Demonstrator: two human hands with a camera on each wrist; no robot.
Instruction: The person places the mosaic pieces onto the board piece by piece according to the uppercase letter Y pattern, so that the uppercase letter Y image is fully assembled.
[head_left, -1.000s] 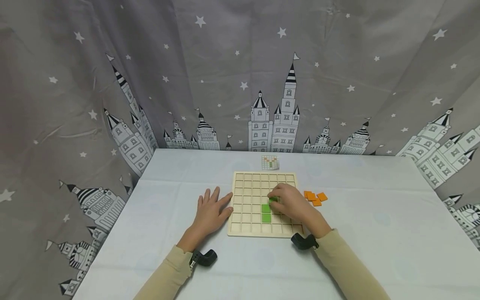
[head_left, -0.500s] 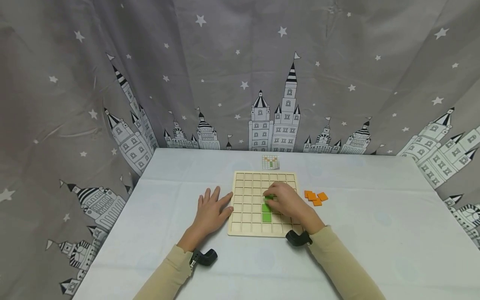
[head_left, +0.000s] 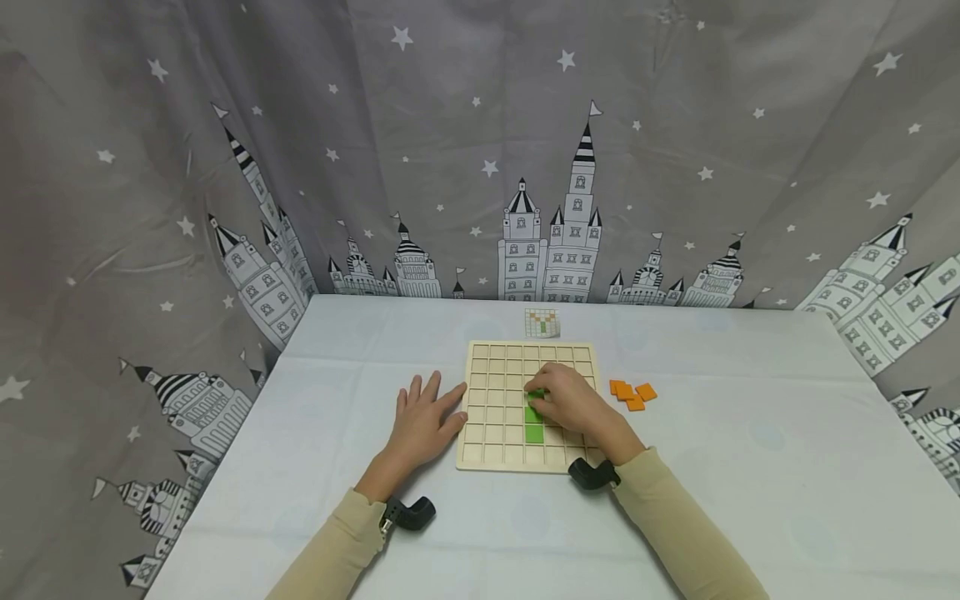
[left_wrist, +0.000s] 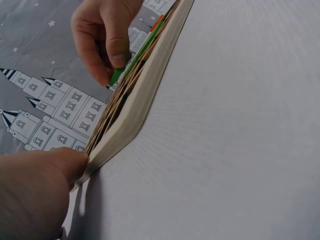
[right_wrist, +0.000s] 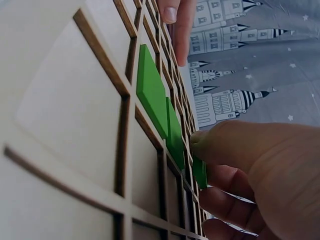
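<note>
A pale wooden grid board [head_left: 491,437] lies on the white table. Two green square tiles sit in one column of its cells, the nearer green tile [head_left: 534,433] fully visible in the head view. Just beyond them, my right hand [head_left: 573,404] pinches a third green tile [right_wrist: 199,172] between thumb and fingers, at the board's surface. My left hand [head_left: 422,425] lies spread at the board's left side, its thumb and forefinger touching the edge. In the left wrist view, the left thumb [left_wrist: 70,162] meets the board's rim.
Several orange square tiles [head_left: 635,403] lie in a loose group right of the board. Behind the board is a small printed card [head_left: 542,322] showing a grid with coloured squares. A grey curtain [head_left: 450,150] with castles and stars hangs behind the table.
My right hand has moved slightly left with the green tile, to a spot just beyond the two placed tiles. The left hand has stayed at the board's edge.
</note>
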